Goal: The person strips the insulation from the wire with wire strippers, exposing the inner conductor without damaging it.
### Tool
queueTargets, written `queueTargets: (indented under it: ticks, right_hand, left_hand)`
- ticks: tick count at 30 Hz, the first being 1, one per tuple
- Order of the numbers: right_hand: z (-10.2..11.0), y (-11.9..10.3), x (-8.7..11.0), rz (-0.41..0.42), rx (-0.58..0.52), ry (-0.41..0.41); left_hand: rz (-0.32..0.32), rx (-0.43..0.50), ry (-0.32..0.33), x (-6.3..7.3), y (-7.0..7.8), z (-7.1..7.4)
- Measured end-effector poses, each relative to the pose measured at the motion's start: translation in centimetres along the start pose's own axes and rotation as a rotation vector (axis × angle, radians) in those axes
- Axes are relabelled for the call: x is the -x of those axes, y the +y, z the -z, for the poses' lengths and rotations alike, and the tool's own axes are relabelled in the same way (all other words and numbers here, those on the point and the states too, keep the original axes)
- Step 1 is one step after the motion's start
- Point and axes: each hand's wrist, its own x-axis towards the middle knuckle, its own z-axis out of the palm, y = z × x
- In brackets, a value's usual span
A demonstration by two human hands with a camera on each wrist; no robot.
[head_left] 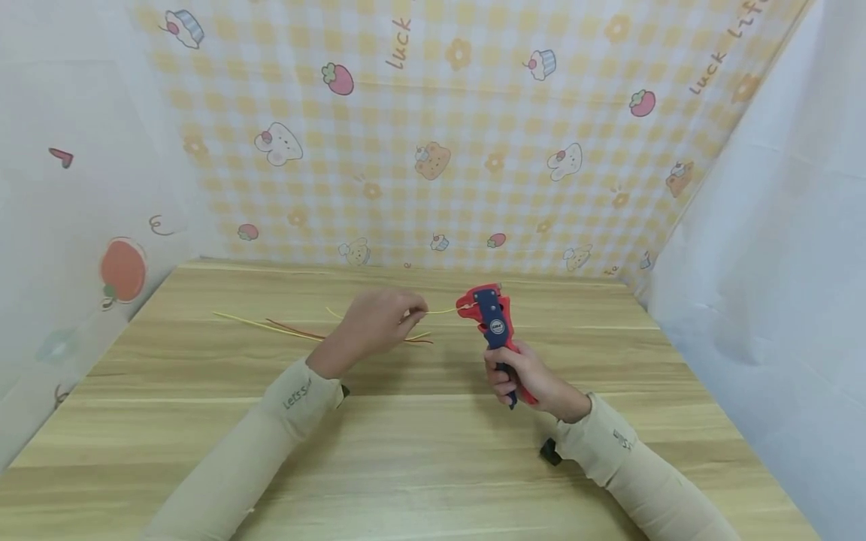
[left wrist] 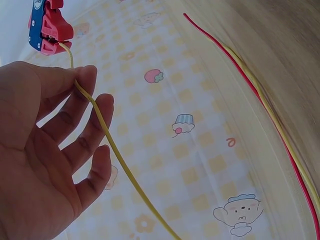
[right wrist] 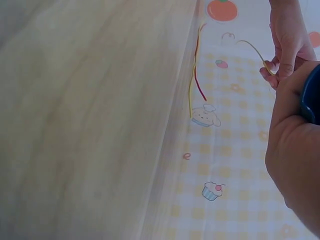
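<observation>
Between thumb and index finger, my left hand [head_left: 379,323] pinches a thin yellow wire [head_left: 441,312]. The wire's long tail [left wrist: 122,162] runs back past the other fingers in the left wrist view. One end of the wire reaches into the jaws of a red and blue wire stripper [head_left: 497,327], also seen at the top left of the left wrist view. My right hand [head_left: 524,372] grips the stripper around its handles, holding it upright above the table. In the right wrist view, only a blue part of the tool [right wrist: 313,95] shows beside that hand.
More yellow wires [head_left: 250,321] and a red wire [head_left: 291,330] lie on the wooden table [head_left: 419,466], partly under my left forearm. A patterned cloth [head_left: 433,113] hangs behind the table, with white sheets at both sides.
</observation>
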Motion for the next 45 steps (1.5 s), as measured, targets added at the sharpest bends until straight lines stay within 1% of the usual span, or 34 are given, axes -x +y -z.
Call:
queueTargets:
  ticks: [11,19,23,28,34,38,45]
  right_hand:
    - [0.1,-0.1,0.4,-0.003,0.001,0.001]
    - [0.1,-0.2,0.7,-0.007,0.001,-0.003]
    - [0.2,-0.2,0.8,-0.004,0.007,-0.012]
    - [0.3,-0.2,0.9,-0.004,-0.001,-0.021]
    - [0.7,-0.2,1.0,-0.012,-0.006,-0.002]
    - [0.8,-0.2,1.1,-0.016,0.005,0.007]
    - [1.1,-0.3,1.3,-0.012,-0.001,0.015]
  left_hand:
    - [-0.009,-0.004,0.004,0.2,-0.2,0.0]
    - [0.018,0.01,-0.009,0.3,-0.8,-0.2]
    - [0.022,-0.003,-0.017,0.3,-1.0,-0.3]
    - [0.034,-0.015,-0.04,0.0,-1.4,-0.3]
    - [0.066,-0.01,-0.056,-0.4,-2.2,-0.7]
    - [0.082,-0.017,-0.083,-0.7,-2.8,-0.9]
    - [0.141,-0.03,-0.16,-1.3,-3.3,-1.2]
